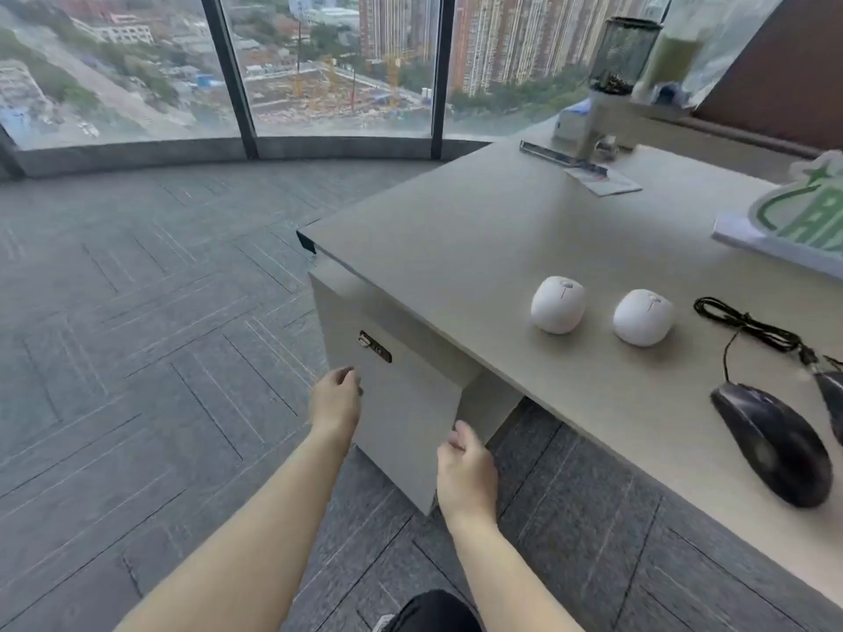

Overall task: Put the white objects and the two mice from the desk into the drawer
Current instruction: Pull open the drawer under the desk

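Two white egg-shaped objects sit side by side on the grey desk. To their right lies a black wired mouse near the front edge, its black cable bundled behind it. A second dark mouse is cut off by the right border. Under the desk's left corner stands the drawer unit, shut, with a small lock. My left hand curls around the drawer front's left edge. My right hand curls around its right edge.
A green-and-white sign stands at the desk's right. At the back are a mesh pen holder, a green bottle and papers. Grey carpet spreads left toward floor-to-ceiling windows.
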{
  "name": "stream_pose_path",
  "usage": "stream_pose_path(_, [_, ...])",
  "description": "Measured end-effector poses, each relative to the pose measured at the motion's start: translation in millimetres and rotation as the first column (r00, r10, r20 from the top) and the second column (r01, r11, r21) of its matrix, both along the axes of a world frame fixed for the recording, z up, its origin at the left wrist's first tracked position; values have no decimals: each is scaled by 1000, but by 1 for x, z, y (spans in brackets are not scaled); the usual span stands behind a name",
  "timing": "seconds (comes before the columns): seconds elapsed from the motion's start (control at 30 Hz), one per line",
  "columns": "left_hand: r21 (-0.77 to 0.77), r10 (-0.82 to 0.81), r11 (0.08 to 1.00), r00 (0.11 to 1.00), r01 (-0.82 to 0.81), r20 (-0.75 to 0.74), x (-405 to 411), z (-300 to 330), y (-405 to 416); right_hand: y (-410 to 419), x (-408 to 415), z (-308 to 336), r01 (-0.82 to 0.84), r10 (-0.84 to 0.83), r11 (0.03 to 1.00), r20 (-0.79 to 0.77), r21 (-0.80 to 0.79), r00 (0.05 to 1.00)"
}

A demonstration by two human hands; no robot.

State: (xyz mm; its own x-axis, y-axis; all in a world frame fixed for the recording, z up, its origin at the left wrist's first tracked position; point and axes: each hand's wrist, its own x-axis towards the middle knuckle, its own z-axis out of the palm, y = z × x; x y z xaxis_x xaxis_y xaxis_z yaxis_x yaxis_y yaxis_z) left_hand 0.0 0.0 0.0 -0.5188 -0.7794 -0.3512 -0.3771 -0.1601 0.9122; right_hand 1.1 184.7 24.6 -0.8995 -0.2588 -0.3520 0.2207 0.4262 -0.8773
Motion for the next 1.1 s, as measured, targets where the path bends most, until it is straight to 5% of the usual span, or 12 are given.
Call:
stream_pose_path(0.27, [272,157,953,985,-131,-74,-60,-14,-26,-24,-36,-25,89,-86,994,49,-68,995])
stream_pose_path(0.6, [347,209,920,977,-182,-43,-87,-33,-49,-22,-34,-37,93,-93,995,18,-44,996])
stream_pose_path(0.9, [358,278,899,960,-254,-16,-14,-29,-51,-6,18,-28,-105,108,994,-121,33,987])
stream_pose_path(1.1, [357,335,883,942,-305,-26,78,-29,-61,-5,64,-29,-366,394,914,-171,172,903])
